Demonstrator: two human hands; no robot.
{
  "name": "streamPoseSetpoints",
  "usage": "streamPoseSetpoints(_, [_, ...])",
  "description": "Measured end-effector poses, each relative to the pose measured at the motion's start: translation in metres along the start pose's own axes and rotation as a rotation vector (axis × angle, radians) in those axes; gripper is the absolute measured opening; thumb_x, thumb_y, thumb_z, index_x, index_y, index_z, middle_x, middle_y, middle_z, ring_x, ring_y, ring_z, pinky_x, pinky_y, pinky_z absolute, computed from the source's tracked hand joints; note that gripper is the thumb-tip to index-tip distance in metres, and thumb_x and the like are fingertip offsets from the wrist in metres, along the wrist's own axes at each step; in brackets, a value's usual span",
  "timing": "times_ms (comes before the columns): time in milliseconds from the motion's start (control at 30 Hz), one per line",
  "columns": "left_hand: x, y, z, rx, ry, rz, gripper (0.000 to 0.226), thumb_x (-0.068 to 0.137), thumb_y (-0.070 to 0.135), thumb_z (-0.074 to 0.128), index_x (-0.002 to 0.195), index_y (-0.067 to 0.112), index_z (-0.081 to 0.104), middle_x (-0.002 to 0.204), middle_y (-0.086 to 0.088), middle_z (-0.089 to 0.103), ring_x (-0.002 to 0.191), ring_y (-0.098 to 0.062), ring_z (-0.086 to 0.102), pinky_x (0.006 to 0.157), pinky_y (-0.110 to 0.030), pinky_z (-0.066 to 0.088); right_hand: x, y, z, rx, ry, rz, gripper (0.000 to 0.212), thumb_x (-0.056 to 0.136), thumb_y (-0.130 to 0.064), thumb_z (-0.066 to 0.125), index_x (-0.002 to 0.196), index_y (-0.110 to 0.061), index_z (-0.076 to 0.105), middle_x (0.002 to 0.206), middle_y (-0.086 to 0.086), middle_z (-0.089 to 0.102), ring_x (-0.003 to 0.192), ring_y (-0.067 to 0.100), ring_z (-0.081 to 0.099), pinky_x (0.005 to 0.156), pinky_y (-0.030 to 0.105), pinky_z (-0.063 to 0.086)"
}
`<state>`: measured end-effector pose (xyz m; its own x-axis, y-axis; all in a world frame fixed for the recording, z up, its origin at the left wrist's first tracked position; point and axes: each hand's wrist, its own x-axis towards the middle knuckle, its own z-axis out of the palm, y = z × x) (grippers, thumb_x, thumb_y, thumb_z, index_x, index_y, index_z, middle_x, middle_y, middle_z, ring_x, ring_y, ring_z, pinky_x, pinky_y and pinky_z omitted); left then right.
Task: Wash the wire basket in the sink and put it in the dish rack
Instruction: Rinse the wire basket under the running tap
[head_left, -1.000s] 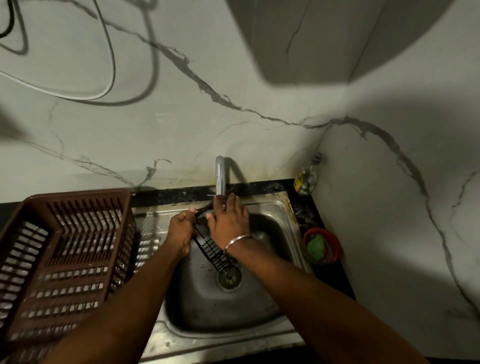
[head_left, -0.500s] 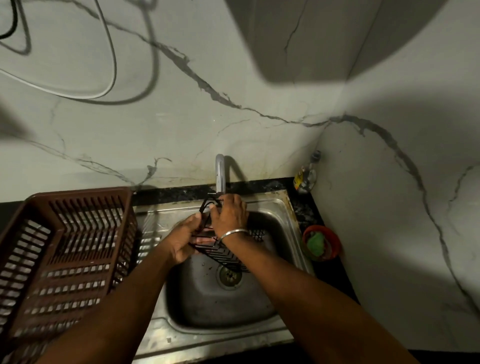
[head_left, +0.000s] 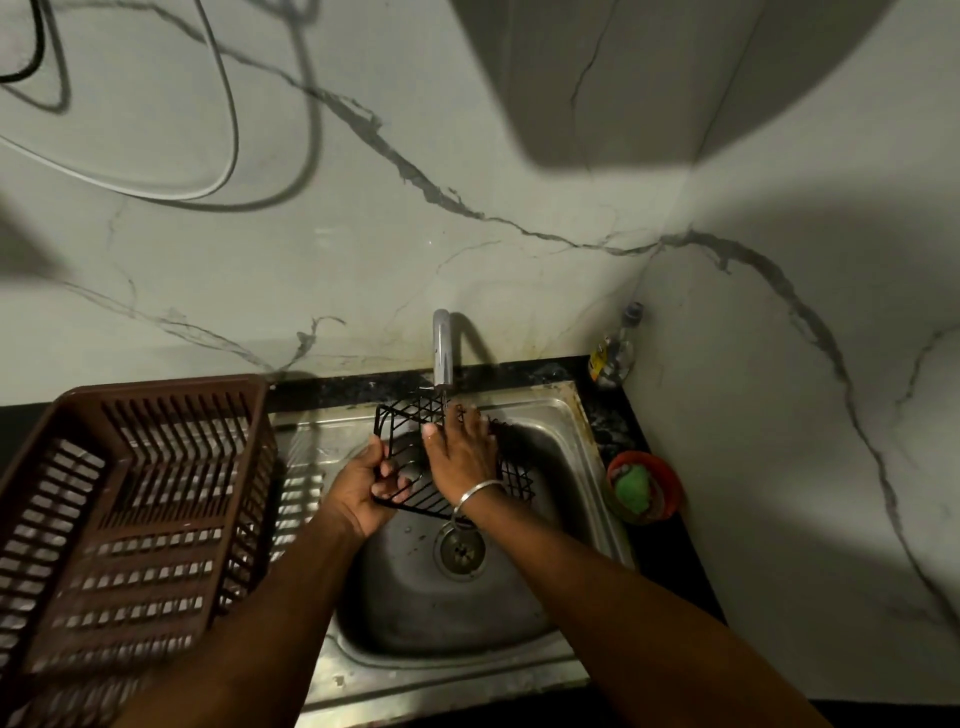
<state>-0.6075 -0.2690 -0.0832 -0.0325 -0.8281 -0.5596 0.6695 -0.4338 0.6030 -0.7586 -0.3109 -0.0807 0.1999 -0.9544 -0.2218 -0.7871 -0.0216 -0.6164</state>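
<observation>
A black wire basket (head_left: 402, 418) is held over the steel sink (head_left: 566, 457), right under the tap (head_left: 441, 345). My left hand (head_left: 363, 486) grips the basket's near left edge with curled fingers. Inside the basket lies my right hand (head_left: 460, 449), fingers spread flat on the wire, a metal bangle on its wrist. The right hand hides the basket's middle. The brown plastic dish rack (head_left: 130, 499) stands on the counter left of the sink.
A drain (head_left: 461, 552) sits in the sink's bottom. An orange bowl with a green scrubber (head_left: 641, 486) stands on the dark counter to the right. A small bottle (head_left: 612, 353) is in the back corner. Cables hang on the marble wall.
The basket has been turned from edge-on to lying flat and open under the tap. My right hand moved into it, and my left hand shifted to its near left edge.
</observation>
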Motion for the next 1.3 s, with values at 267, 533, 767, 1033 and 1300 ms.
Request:
streamPoseSetpoints(267, [0.006, -0.005, -0.009, -0.048, -0.020, 0.048, 0.063, 0.111, 0.047, 0.039, 0.069, 0.018, 0.076, 0.050, 0.006, 0.049, 0.026, -0.003, 0.027, 0.041, -0.021, 0.028, 0.005, 0.005, -0.005, 0.057, -0.004, -0.011, 0.066, 0.109, -0.054, 0.019, 0.165, -0.023, 0.007, 0.173, 0.008, 0.000, 0.159, 0.031, -0.004, 0.128, 0.047, -0.001])
streamPoseSetpoints(533, [0.012, -0.005, -0.026, -0.097, -0.027, 0.038, 0.047, 0.102, 0.049, 0.054, 0.065, 0.021, 0.060, 0.049, 0.005, 0.047, 0.030, -0.007, 0.029, 0.044, -0.025, 0.031, 0.014, 0.029, -0.010, -0.105, 0.028, -0.068, 0.056, 0.109, -0.046, 0.029, 0.162, -0.031, 0.019, 0.173, 0.004, 0.005, 0.159, 0.032, 0.000, 0.125, 0.062, 0.007])
streamPoseSetpoints(767, [0.007, -0.003, -0.044, -0.134, -0.088, 0.035, 0.054, 0.112, 0.049, 0.045, 0.066, 0.022, 0.056, 0.048, 0.005, 0.044, 0.034, -0.007, 0.032, 0.049, -0.027, 0.029, 0.025, 0.064, -0.025, 0.320, 0.160, 0.536, 0.076, 0.097, -0.069, 0.044, 0.151, -0.016, 0.046, 0.151, 0.018, 0.051, 0.137, 0.039, 0.049, 0.115, 0.053, 0.038])
streamPoseSetpoints(1033, [0.009, 0.004, -0.033, 0.153, 0.286, -0.008, 0.063, 0.093, 0.069, 0.059, 0.117, 0.011, 0.070, 0.086, -0.007, 0.064, 0.073, -0.021, 0.059, 0.070, -0.036, 0.053, 0.030, 0.048, -0.047, 0.395, 0.251, 0.444, 0.077, 0.093, -0.068, 0.055, 0.152, -0.019, 0.043, 0.152, 0.017, 0.050, 0.138, 0.041, 0.048, 0.111, 0.052, 0.040])
streamPoseSetpoints(1300, [-0.007, 0.007, -0.017, 0.406, 0.076, -0.102, 0.066, 0.061, 0.052, 0.099, 0.108, 0.019, 0.066, 0.078, -0.003, 0.063, 0.063, -0.019, 0.056, 0.062, -0.032, 0.048, 0.017, 0.044, -0.055, -0.069, 0.296, 0.332, 0.070, 0.104, -0.061, 0.036, 0.154, -0.012, 0.037, 0.141, 0.023, 0.057, 0.125, 0.042, 0.057, 0.098, 0.046, 0.048])
